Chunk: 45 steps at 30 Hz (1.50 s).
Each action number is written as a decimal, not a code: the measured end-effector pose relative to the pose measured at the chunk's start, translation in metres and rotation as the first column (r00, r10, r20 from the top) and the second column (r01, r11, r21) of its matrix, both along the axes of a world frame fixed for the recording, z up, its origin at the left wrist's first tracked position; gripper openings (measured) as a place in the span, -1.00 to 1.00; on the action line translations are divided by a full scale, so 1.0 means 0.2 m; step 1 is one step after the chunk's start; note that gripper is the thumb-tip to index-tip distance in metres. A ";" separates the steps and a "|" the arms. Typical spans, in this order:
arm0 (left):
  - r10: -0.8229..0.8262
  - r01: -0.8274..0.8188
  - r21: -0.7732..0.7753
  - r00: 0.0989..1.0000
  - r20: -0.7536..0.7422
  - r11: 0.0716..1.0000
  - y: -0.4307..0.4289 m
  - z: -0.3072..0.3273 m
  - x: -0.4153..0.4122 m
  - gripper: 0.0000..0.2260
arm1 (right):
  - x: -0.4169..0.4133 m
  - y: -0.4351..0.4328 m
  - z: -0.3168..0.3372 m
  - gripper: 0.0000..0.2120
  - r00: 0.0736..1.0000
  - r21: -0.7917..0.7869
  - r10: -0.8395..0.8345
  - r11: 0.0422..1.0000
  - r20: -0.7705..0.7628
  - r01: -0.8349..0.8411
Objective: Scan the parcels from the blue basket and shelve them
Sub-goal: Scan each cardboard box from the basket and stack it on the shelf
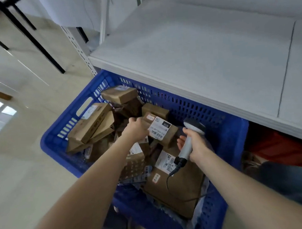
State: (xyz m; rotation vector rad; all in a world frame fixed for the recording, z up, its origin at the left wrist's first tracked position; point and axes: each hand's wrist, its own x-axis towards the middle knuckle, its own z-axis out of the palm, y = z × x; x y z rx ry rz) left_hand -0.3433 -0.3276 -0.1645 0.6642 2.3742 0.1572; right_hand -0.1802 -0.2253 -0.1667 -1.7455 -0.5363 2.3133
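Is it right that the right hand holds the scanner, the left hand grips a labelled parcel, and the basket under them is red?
No: the basket is blue, not red, as the head view shows. The right hand does hold the scanner and the left hand grips a labelled parcel.

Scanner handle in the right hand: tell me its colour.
The scanner handle is white, black at its base; head view.

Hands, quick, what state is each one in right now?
Left hand: grips a labelled parcel over the blue basket.
Right hand: grips the barcode scanner by its handle.
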 end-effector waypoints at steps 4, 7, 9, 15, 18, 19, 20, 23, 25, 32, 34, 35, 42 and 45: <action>0.025 -0.025 -0.009 0.999 0.023 1.000 0.10 -0.13 -0.12 -0.47 | -0.09 0.07 -0.15 -0.65 0.998 0.032 0.057 0.998 0.041 -0.058; 0.094 -0.094 -0.014 0.996 0.007 0.995 0.16 -0.19 -0.18 -0.41 | -0.14 0.12 -0.22 -0.51 0.996 0.104 0.041 0.993 0.077 -0.049; 0.058 -0.057 -0.015 0.997 0.054 0.998 0.19 -0.21 -0.17 -0.54 | -0.16 0.14 -0.24 -0.49 0.992 0.126 0.083 0.987 0.100 -0.095; 0.191 -0.213 0.114 0.965 0.179 0.970 0.16 -0.17 -0.10 -0.71 | -0.13 0.10 -0.22 -0.66 0.985 0.116 0.171 0.978 0.032 -0.174; 0.383 -0.433 0.263 0.897 0.220 0.862 0.11 -0.04 -0.09 -0.68 | -0.07 0.10 -0.10 -0.63 0.989 0.142 0.145 0.980 -0.012 -0.142; 0.425 -0.500 0.323 0.862 0.278 0.803 0.09 0.02 -0.08 -0.67 | -0.06 0.10 -0.05 -0.64 0.989 0.162 0.148 0.976 -0.019 -0.143; 0.449 -0.559 0.368 0.824 0.344 0.743 0.07 0.07 -0.07 -0.66 | -0.04 0.10 0.01 -0.68 0.987 0.190 0.159 0.970 -0.030 -0.150; 0.454 -0.664 0.468 0.745 0.489 0.584 0.01 0.26 0.02 -0.63 | 0.02 0.09 0.21 -0.81 0.979 0.285 0.197 0.942 -0.051 -0.175; 0.427 -0.704 0.531 0.709 0.561 0.471 -0.02 0.36 0.10 -0.62 | 0.06 0.07 0.33 -0.85 0.975 0.338 0.215 0.923 -0.058 -0.183; 0.316 -0.743 0.619 0.668 0.674 0.252 -0.09 0.51 0.36 -0.18 | 0.21 -0.04 0.52 -0.72 0.955 0.386 0.275 0.898 -0.111 -0.213; 0.294 -0.801 0.563 0.599 0.745 0.206 -0.11 0.48 0.39 -0.08 | 0.24 -0.05 0.52 -0.72 0.957 0.377 0.263 0.904 -0.125 -0.200; 0.278 -0.823 0.537 0.568 0.775 0.185 -0.12 0.47 0.39 -0.06 | 0.24 -0.05 0.52 -0.73 0.957 0.372 0.257 0.908 -0.135 -0.191; 0.216 -0.760 0.584 0.644 0.733 0.285 -0.09 0.47 0.38 -0.23 | 0.23 -0.02 0.50 -0.81 0.957 0.306 0.216 0.940 -0.194 -0.150; 0.167 -0.672 0.623 0.722 0.671 0.401 -0.05 0.46 0.42 -0.48 | 0.21 -0.02 0.48 -0.83 0.949 0.270 0.189 0.956 -0.252 -0.119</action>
